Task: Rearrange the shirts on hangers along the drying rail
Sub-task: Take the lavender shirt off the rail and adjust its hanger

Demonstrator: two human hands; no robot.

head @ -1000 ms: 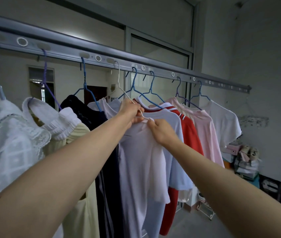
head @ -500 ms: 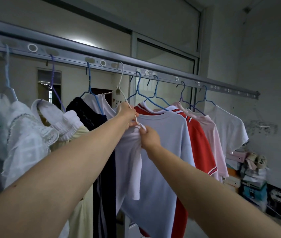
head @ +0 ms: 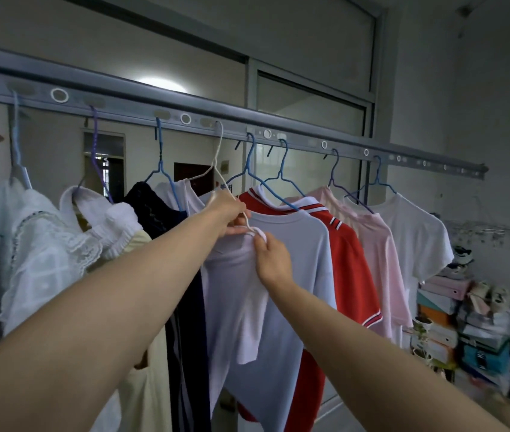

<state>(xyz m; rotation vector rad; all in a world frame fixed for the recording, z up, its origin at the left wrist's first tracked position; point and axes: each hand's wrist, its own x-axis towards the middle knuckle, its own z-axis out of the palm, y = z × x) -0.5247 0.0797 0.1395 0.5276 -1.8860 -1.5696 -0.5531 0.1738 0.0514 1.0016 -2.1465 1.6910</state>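
Your left hand (head: 227,213) is curled round the sloping wire of the white hanger (head: 220,151), just under its neck. Your right hand (head: 271,260) pinches the bunched shoulder of the white T-shirt (head: 232,300), right at the hanger's right tip. The 2 hands are almost touching. The hanger's hook reaches up to the grey drying rail (head: 310,132), which runs from the near left to the far right of the scene.

The white T-shirt hangs in a narrow, gathered fold. It sits between the dark navy garment (head: 154,207) on its left and the light blue T-shirt (head: 297,275) on its right, and it overlaps the front of the blue one.

8 hangers show along the rail. From the left you have:
- a white lace blouse (head: 38,251);
- a cream dress (head: 141,385) with a white ruffled collar, on a purple hanger (head: 95,151);
- the navy garment, on a blue hanger (head: 161,163);
- the shirt you hold.

Further right, past the light blue T-shirt, hang a red shirt (head: 350,282) with striped trim, a pink shirt (head: 381,263) and another white tee (head: 415,241), all close together and overlapping.

Low at the far right, a stack of boxes (head: 447,304) stands by the wall.
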